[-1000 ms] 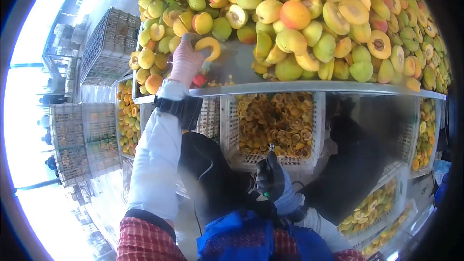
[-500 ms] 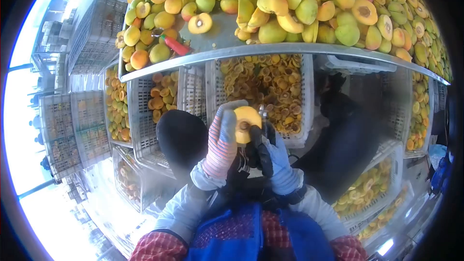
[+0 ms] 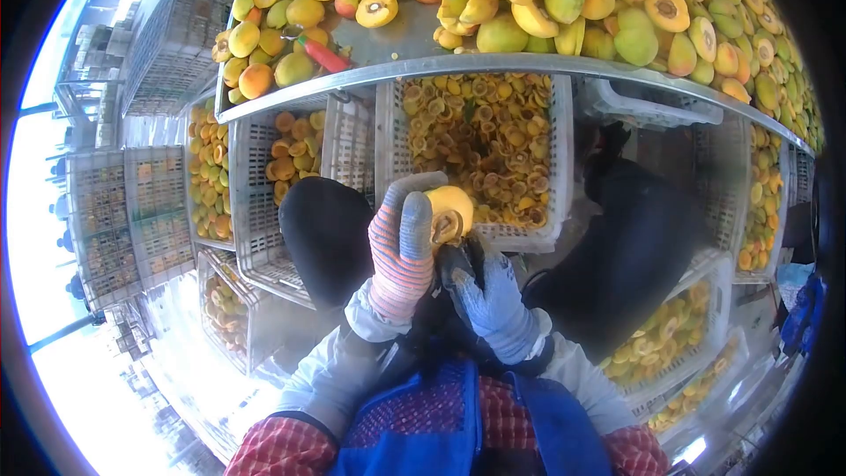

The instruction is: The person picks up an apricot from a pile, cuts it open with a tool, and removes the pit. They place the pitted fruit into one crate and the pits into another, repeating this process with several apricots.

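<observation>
Yellow peach half sits mid-frame gripped in my striped left hand while my right hand, closed on a pitting tool, must scoop its stone cleanly

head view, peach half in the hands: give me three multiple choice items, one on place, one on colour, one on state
1. Where is the crate of pitted halves?
A. under the metal table's edge
B. on top of the fruit pile
C. on the person's lap

2. What colour is the left hand glove?
A. plain black
B. pink with blue stripes
C. plain white

3. What state is the peach half in?
A. whole and uncut
B. cut, with the pit cavity showing
C. lying loose on the table

Answers: 1 A, the crate sits below the table rim; 2 B, striped knit shows; 3 B, the left hand grips it while the right hand works at the cavity.
</observation>
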The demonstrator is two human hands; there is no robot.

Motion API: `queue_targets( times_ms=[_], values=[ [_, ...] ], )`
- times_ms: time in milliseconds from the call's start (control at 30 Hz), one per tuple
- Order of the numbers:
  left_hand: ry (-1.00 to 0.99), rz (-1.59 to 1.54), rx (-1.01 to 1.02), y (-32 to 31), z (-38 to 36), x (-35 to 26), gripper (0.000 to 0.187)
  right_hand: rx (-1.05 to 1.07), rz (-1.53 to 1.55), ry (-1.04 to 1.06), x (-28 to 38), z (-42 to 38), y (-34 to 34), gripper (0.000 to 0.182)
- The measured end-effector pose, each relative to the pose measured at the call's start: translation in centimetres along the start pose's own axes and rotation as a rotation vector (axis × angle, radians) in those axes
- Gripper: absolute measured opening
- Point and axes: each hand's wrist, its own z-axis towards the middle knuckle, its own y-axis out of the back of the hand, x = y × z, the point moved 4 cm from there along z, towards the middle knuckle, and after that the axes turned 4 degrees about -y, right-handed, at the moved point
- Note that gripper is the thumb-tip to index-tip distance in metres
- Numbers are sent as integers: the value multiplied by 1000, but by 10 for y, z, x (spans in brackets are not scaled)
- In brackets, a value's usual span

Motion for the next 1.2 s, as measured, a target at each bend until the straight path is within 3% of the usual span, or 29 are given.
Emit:
queue_targets(
  times_ms=[200,300,400,567,733,800,900,1000,1100,1200],
  values=[
    [-61,50,11,-5,-3,1,37,-2,78,-74,-27,-18,-15,50],
    [-28,28,35,-6,-4,9,34,155,483,-405,-44,-21,-22,47],
    [87,-81,97,-7,-1,9,32,70,484,-365,-56,-27,-25,43],
    [375,-218,281,-8,10,-4,33,132,396,-289,-21,-2,-9,45],
    [159,-139,-11,-12,-5,-5,34,-13,214,-147,-21,-7,-10,49],
    [124,-107,-24,-14,-7,-3,35,-63,61,-45,-19,-10,-9,49],
    [57,-51,-39,-15,-9,-1,37,48,133,-189,-21,-6,-8,50],
    [14,-28,-33,-17,-11,5,37,46,159,-144,-19,-6,-7,48],
    [25,-2,-3,-18,-10,7,34,106,222,-225,-25,-8,-5,47],
    [81,-9,30,-17,-7,6,31,253,373,-455,-37,-12,-8,46]
  ],
)
